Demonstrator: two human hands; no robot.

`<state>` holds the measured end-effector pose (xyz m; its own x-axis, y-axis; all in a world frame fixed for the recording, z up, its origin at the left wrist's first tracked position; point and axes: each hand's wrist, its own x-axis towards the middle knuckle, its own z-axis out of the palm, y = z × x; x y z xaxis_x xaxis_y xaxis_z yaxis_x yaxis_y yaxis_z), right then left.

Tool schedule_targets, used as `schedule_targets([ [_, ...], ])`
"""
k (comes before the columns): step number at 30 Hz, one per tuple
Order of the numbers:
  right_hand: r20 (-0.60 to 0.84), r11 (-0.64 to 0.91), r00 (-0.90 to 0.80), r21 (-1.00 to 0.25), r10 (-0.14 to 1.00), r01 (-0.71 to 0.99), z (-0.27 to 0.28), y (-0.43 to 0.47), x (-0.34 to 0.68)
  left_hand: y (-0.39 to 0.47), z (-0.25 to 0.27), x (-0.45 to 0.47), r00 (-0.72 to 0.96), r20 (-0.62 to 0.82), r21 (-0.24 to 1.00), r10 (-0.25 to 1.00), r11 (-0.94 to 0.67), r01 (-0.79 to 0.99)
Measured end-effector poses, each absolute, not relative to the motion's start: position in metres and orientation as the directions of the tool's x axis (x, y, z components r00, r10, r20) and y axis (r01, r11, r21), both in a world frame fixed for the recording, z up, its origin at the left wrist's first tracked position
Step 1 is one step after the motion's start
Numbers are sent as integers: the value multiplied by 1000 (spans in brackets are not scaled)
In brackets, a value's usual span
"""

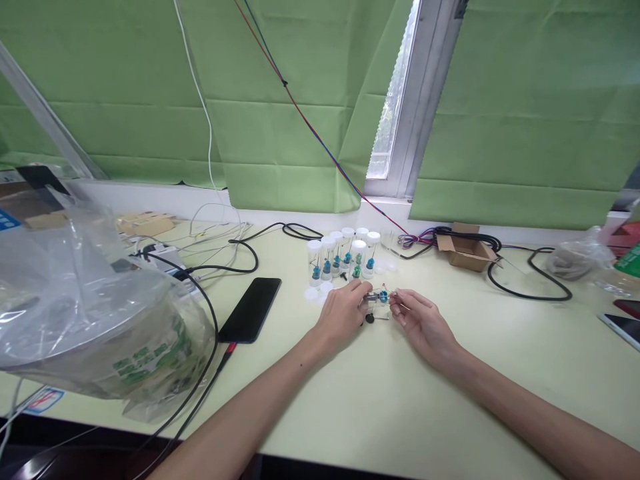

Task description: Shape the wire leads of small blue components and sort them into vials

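My left hand point(345, 308) is closed on a small silver metal piece point(373, 297) whose kind I cannot make out. At that piece's right end sits a small blue part point(383, 295). From the other side, my right hand point(423, 323) pinches at a tiny thing beside the blue part, too small to name. Below them on the table lies a small black round piece point(370, 319) with a thin metal pin. Just beyond my left hand stand several clear vials point(327, 259) with white caps, holding blue or green parts on thin stems.
Loose white caps point(312, 294) lie by the vials. To the left are a black phone point(251, 310) with a cable and a large plastic-wrapped tub point(115, 347). A small open cardboard box point(467, 252) and black cables point(530, 295) lie behind right. Another phone point(623, 330) is at the right edge.
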<state>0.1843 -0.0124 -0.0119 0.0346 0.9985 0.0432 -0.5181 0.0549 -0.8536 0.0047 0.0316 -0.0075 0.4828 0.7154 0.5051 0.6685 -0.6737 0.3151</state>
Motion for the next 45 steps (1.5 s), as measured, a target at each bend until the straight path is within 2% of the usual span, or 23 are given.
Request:
schedule_targets([
  [4,120,144,83,-890,989,-432,-9,-13,184,32,-6,5,463,501,316,731,-653,689],
  [10,284,326,242,-933,928,-152,-10,-13,186,32,-4,5,410,506,351,759,-615,706],
  [13,348,380,287,-923,893,-65,-11,-13,188,31,-3,5,408,505,359,761,-615,702],
  [27,472,505,270,-861,839,-63,-9,-20,187,34,-6,3,426,466,387,776,-611,690],
  [35,438,463,230,-884,869,-61,-10,-20,186,29,-4,6,455,446,390,771,-624,677],
  [45,362,403,248,-905,898,-137,-11,-16,186,27,-4,9,476,467,393,746,-657,644],
])
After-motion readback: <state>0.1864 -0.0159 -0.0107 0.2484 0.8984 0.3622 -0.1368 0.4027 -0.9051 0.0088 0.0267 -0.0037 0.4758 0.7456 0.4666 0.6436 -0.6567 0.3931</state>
